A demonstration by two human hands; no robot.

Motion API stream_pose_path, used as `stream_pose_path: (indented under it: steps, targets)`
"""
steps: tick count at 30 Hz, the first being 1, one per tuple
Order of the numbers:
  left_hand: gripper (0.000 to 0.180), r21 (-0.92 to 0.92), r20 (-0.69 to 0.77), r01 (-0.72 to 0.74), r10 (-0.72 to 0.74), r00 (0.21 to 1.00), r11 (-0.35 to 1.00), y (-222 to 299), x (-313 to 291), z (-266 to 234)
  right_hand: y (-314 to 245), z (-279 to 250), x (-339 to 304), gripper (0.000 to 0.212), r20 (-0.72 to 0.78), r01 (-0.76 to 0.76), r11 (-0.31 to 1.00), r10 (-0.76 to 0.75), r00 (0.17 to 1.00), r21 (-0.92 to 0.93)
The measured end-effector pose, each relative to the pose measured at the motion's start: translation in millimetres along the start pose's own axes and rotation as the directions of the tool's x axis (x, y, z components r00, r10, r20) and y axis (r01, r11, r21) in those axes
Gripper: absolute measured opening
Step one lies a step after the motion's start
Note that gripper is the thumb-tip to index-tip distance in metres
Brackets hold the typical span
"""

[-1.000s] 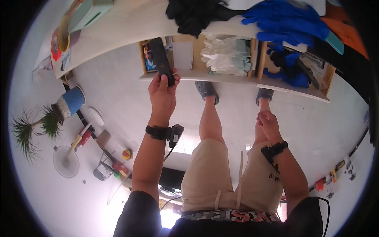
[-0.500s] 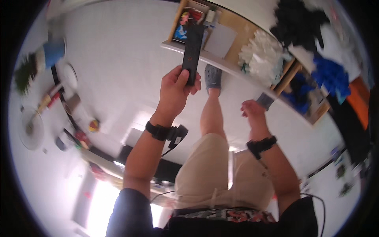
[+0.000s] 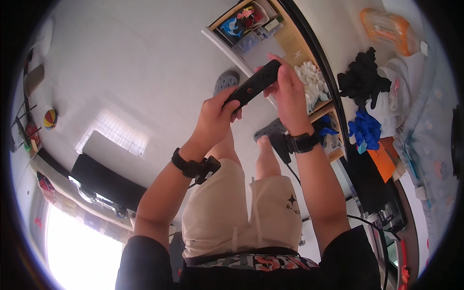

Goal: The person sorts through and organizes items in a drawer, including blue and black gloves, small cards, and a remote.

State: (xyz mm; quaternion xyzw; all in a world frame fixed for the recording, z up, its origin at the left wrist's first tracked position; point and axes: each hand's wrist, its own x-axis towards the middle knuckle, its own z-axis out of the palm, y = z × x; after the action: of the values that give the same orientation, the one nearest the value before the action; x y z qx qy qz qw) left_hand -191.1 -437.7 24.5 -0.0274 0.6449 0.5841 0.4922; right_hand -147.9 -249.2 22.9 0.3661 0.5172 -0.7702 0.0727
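A long, narrow black box (image 3: 258, 83) with a small orange mark is held up slantwise between my hands, over the floor in front of the drawer. My left hand (image 3: 215, 116) grips its lower left end, thumb on top and fingers curled underneath. At the upper right end, my right hand (image 3: 290, 94) closes around it, with fingers behind and thumb along the side. Each wrist wears a black strap with a small black device. What the box contains is hidden.
An open wooden drawer (image 3: 212, 36) holds packets, papers and white gloves (image 3: 311, 82). On the surface beyond lie black gloves (image 3: 365, 77), blue gloves (image 3: 365, 128) and an orange-wrapped pack (image 3: 386, 29). My feet wear grey clogs (image 3: 227, 81). A striped ball (image 3: 50, 119) rests at left.
My right hand has come up and taken hold of the far end of the black box. The box has tilted from near upright toward the right. My view has turned toward the drawer side.
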Motion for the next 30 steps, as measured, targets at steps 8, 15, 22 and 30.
stream_pose_path:
  steps: [8, 15, 22, 30]
  targets:
    - [0.041, 0.446, -0.183, -0.467, 0.588, 0.788, 0.764, 27.3, -3.0, -0.7, -31.2, 1.2, -10.2, 0.018, 0.121, 0.103, 0.991, -0.114, 0.986, 0.090]
    - [0.047, 0.525, 0.012, -0.646, 0.754, 0.657, 0.554, 51.1, 0.7, -0.9, -48.2, 13.1, -25.6, 0.006, -0.014, 0.105, 0.991, -0.104, 0.994, 0.084]
    - [0.048, 0.594, 0.065, -0.660, 0.791, 0.608, 0.459, 56.5, 9.0, 15.5, -48.3, 7.1, -23.5, 0.016, -0.103, 0.106, 0.993, -0.101, 0.990, 0.050]
    - [0.035, 0.658, 0.253, -0.496, 0.453, 0.855, 0.566, 2.8, 40.6, 48.3, 12.5, -48.4, -23.5, 0.028, -0.326, -0.240, 0.957, 0.282, 0.902, 0.165]
